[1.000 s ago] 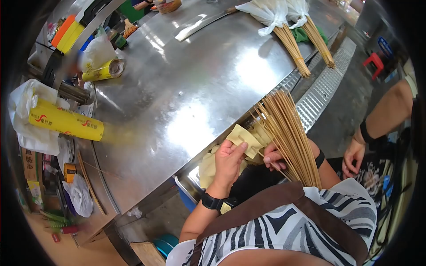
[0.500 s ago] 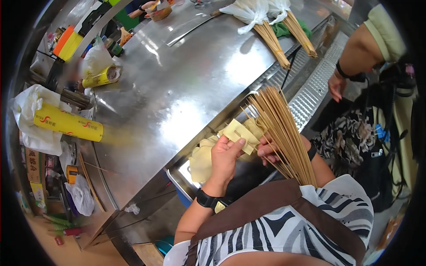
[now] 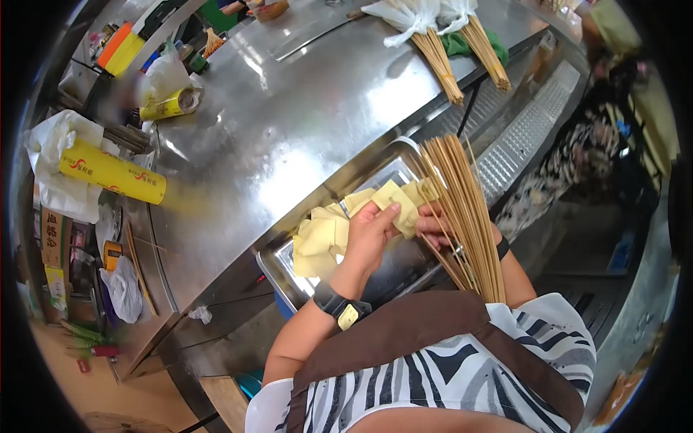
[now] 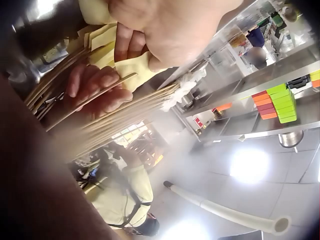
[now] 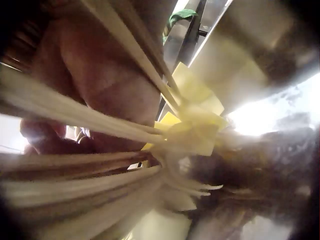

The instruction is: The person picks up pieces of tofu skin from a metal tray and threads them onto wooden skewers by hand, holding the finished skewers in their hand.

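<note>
My left hand (image 3: 369, 234) pinches a pale yellow tofu sheet (image 3: 395, 203) between thumb and fingers, above a metal tray. Close beside it, my right hand (image 3: 433, 225) holds a bamboo skewer (image 4: 95, 102), whose tip meets the sheet in the left wrist view. A thick bundle of bamboo skewers (image 3: 469, 216) fans upward along the right hand and forearm, partly hiding them. More folded yellow tofu pieces (image 5: 197, 135) cluster at the skewer ends in the right wrist view. Loose tofu sheets (image 3: 317, 242) lie in the tray (image 3: 268, 273) under the left hand.
A steel table (image 3: 238, 195) stretches ahead, with two bagged skewer bundles (image 3: 437, 65) on a green cloth at its far edge. Yellow film rolls (image 3: 112, 177) lie at the left. Another person (image 4: 127, 195) stands to the right. A ridged metal strip (image 3: 527, 130) runs beyond the tray.
The left hand and its tofu sheet have come closer to the right hand, and the sheet has turned. More of the tray shows. The other person's arm has moved away at the right.
</note>
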`<state>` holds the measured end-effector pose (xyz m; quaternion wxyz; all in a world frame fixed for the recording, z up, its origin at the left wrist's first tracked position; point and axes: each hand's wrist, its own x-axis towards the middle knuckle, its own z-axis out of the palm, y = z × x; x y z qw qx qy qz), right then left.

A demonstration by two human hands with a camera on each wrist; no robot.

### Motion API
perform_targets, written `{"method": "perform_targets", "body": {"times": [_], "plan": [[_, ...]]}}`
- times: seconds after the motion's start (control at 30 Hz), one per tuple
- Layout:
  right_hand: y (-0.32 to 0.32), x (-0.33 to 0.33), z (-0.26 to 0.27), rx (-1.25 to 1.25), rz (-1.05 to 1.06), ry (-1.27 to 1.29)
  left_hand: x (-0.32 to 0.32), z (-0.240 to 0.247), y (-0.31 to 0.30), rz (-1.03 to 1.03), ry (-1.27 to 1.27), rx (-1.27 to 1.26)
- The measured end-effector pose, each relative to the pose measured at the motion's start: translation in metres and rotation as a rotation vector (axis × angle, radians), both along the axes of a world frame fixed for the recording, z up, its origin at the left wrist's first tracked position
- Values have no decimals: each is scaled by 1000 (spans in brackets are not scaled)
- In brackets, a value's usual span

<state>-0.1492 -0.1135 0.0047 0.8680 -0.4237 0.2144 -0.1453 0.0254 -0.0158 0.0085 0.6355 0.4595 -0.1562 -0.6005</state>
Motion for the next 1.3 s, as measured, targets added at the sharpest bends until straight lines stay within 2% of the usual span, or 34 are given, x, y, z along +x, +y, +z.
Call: {"method": "perform_targets", "body": {"times": [0.03,0.1,0.17,0.23,0.3,0.4,0.5,0.7,0.8,0.87,0.93,0.97,1.03,1.07,1.13,1.17,1.27,1.3], "plan": [[-4,1,2,-111,39,81,-1,0,-3,-2,3,16],[1,-1,8,-43,82,134,-4,-2,-8,-13,-64,7],[8,0,7,37,-161,95,-7,3,-12,-30,-88,29],[9,1,9,58,-232,167,-7,5,-17,-36,-112,71],[3,1,11,-80,-84,165,-6,0,-19,-49,-169,82],[-3,1,11,-96,-70,40,-6,3,-21,-53,-223,91],[-9,0,15,-142,-2,37,-6,3,-21,-47,-210,100],[-19,-7,17,-111,92,64,-6,-9,-28,-97,-211,174],[-28,-13,1,105,202,-107,-6,-13,-35,-122,-210,202],[-24,-11,2,110,192,-149,-7,-13,-39,-141,-218,193],[-26,-9,0,110,234,-200,-8,-10,-41,-180,-410,282],[-26,-8,2,109,232,-195,-8,-10,-42,-182,-406,280],[-23,-2,8,8,209,-20,-10,-9,-41,-171,-984,282],[-21,1,9,-22,227,32,-9,-7,-39,-177,-980,273],[-19,2,10,-30,225,37,-6,5,-37,30,-1369,207],[-18,3,10,-31,237,37,-5,14,-38,31,-1362,204],[-17,6,12,-21,243,53,-1,26,-45,-17,-763,-50],[-16,7,11,-13,241,44,-3,27,-49,-3,-755,-50]]}}
